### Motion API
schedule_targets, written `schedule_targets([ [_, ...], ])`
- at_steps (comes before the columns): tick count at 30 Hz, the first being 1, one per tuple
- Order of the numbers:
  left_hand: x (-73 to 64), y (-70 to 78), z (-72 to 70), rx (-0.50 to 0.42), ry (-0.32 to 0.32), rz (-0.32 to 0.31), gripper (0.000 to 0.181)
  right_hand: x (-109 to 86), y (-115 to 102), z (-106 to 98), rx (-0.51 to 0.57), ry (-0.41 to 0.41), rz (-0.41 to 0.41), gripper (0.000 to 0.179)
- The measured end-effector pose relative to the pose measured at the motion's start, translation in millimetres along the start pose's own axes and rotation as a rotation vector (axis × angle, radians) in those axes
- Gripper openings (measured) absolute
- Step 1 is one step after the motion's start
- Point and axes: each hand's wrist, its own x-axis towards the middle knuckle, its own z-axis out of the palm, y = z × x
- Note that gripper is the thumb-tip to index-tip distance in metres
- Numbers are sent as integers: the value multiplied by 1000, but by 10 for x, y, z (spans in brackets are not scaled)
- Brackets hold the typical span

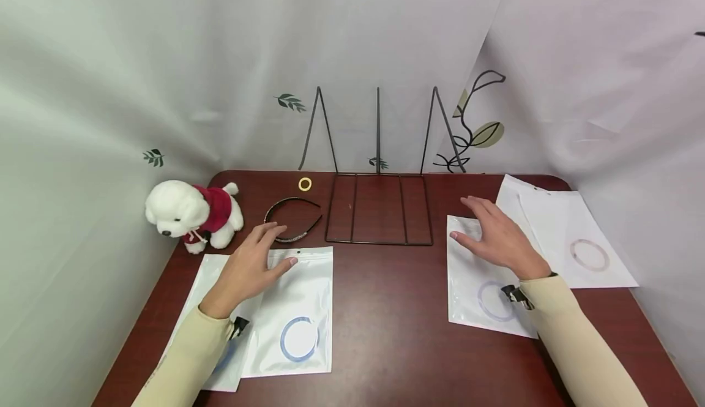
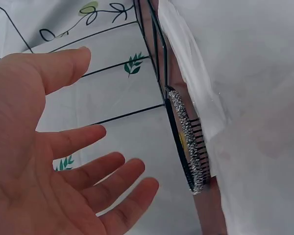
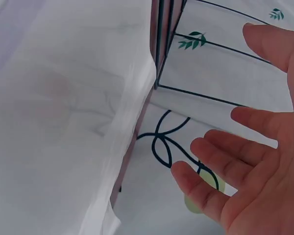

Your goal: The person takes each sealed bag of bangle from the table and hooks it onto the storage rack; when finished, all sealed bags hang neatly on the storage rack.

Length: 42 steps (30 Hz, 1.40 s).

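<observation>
My left hand [image 1: 249,267] hovers with spread fingers over two white zip pouches on the left; the nearer-centre pouch [image 1: 292,284] carries a blue ring print, and the other pouch [image 1: 212,266] is partly hidden under my arm. Just beyond those fingertips lies a headband [image 1: 271,210], its glittery band showing as a beaded strip [image 2: 188,142] in the left wrist view. My right hand [image 1: 501,238], fingers extended and holding nothing, is over a white pouch [image 1: 462,284] with a pale lilac ring. Beside it, another pouch [image 1: 584,223] with a pinkish ring overlaps a further white one.
A black wire rack [image 1: 380,243] with upright dividers stands at the table's back centre. Left of it lies a small yellow ring [image 1: 305,184]. A white plush dog [image 1: 179,208] in a red top sits at the back left corner. White curtains [image 1: 380,27] enclose the table.
</observation>
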Motion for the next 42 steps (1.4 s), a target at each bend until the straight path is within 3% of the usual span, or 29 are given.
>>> schedule_targets([
  [5, 17, -1, -35, -98, 37, 7, 69, 88, -6, 78, 99, 15, -14, 81],
  [9, 36, -26, -88, -159, 47, -25, 64, 166, -21, 187, 197, 15, -31, 75],
  [15, -63, -189, -116, -239, -61, -122, 61, 262, -99, 307, 338, -43, 7, 67],
  [20, -176, -351, -150, -321, -97, -224, 60, 332, -178, 362, 356, -102, 18, 66],
  [25, -187, -453, -103, -369, -166, -284, 64, 347, -207, 399, 349, -128, 53, 66],
  [30, -154, -509, 18, -314, -193, -269, 70, 371, -234, 485, 365, -150, 36, 67],
  [37, -118, -507, 165, -200, -230, -240, 86, 377, -277, 556, 288, -217, 42, 80],
  [42, -102, -477, 202, -156, -234, -257, 80, 395, -270, 570, 274, -231, 40, 81],
])
